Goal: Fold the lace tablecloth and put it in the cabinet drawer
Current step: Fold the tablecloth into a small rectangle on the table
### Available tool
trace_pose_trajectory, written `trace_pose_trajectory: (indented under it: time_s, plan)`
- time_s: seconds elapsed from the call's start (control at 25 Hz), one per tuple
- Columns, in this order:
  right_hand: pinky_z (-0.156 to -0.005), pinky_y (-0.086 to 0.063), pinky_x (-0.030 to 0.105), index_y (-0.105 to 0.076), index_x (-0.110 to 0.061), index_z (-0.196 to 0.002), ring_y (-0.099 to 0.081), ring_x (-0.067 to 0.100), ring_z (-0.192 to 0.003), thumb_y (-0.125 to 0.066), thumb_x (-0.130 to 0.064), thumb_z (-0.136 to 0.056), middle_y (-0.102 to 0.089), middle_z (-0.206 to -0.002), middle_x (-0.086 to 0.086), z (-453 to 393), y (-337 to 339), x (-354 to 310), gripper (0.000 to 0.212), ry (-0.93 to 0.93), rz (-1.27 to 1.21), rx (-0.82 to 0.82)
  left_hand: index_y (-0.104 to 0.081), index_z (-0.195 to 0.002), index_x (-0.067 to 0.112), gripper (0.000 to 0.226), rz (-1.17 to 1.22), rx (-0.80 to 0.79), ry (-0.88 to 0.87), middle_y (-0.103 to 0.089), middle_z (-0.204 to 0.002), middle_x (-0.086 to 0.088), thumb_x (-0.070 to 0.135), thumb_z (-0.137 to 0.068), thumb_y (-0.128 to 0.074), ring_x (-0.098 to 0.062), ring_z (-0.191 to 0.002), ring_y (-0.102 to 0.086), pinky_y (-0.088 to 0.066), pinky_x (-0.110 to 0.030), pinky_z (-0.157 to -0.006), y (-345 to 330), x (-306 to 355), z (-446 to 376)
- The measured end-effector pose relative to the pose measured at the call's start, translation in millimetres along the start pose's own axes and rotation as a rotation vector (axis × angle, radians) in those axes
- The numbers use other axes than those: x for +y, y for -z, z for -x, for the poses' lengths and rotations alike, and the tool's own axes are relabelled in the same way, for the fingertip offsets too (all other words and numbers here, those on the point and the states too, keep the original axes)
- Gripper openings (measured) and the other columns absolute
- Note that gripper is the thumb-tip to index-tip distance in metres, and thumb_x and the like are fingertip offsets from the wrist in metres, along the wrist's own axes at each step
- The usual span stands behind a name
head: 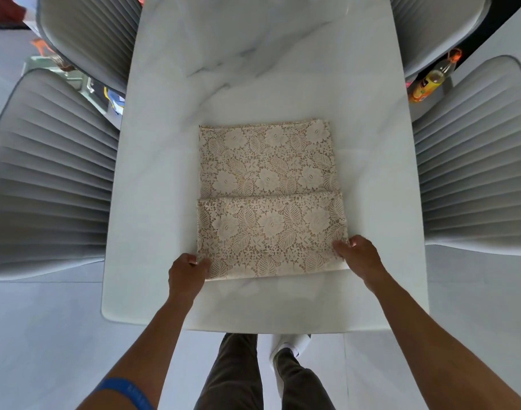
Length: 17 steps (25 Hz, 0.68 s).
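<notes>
Lace tablecloth (268,199), cream with a floral and leaf pattern, lying folded into a rectangle on the white marble table (253,69); a near flap is doubled over the far portion, its edge running crosswise at mid-cloth. Left hand (188,272) pinches the near left corner, thumb on top of the lace. Right hand (358,255) pinches the near right corner likewise. Both corners sit at the cloth's nearest edge, close to the table's near end. Grey ribbed chairs (52,173) flank the table. A blue wristband (126,392) on the left forearm bears writing too blurred to read; an orange bottle (428,84) stands at right, label illegible.
</notes>
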State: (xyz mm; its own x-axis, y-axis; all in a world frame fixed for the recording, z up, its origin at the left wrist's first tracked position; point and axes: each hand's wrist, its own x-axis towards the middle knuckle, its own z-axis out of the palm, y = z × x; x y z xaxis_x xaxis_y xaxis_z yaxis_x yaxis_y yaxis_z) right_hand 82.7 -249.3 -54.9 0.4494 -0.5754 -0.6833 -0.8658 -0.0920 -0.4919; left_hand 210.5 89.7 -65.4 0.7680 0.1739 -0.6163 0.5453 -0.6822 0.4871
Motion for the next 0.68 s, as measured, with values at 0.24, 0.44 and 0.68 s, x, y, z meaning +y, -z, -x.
trace_pose_trajectory:
  time_s: [0.24,0.44,0.68]
  plan:
    - [-0.058,-0.044,0.03,-0.052,-0.015,-0.102,-0.055,0.016,-0.07,-0.072,-0.018,-0.076,-0.062,-0.087,0.006,29,9,10,0.033,-0.052,-0.235,0.067,-0.044,-0.103,0.02,0.031,0.248,-0.037,-0.029,-0.066,-0.069,-0.004,0.012,-0.083,-0.065,-0.018,-0.064,-0.059,-0.043,-0.026,-0.054,23,-5,37]
    - [-0.049,-0.054,0.029,-0.072,-0.023,-0.092,-0.06,0.018,-0.072,-0.069,-0.006,-0.076,-0.064,-0.084,0.005,47,42,-10,0.024,-0.012,-0.384,-0.069,-0.067,-0.094,0.023,0.024,0.371,-0.093,0.007,-0.063,-0.068,-0.003,0.005,-0.08,-0.059,-0.015,-0.048,-0.046,-0.036,-0.023,-0.045,55,16,54]
    - [-0.059,-0.055,0.031,-0.066,-0.012,-0.082,-0.068,0.02,-0.057,-0.052,-0.017,-0.081,-0.072,-0.074,0.007,6,87,-94,0.015,-0.208,-0.536,-0.224,-0.071,-0.081,0.006,0.018,0.396,-0.255,0.161,-0.066,-0.056,-0.008,0.016,-0.08,-0.056,-0.014,-0.038,-0.05,-0.034,-0.016,-0.037,95,120,0]
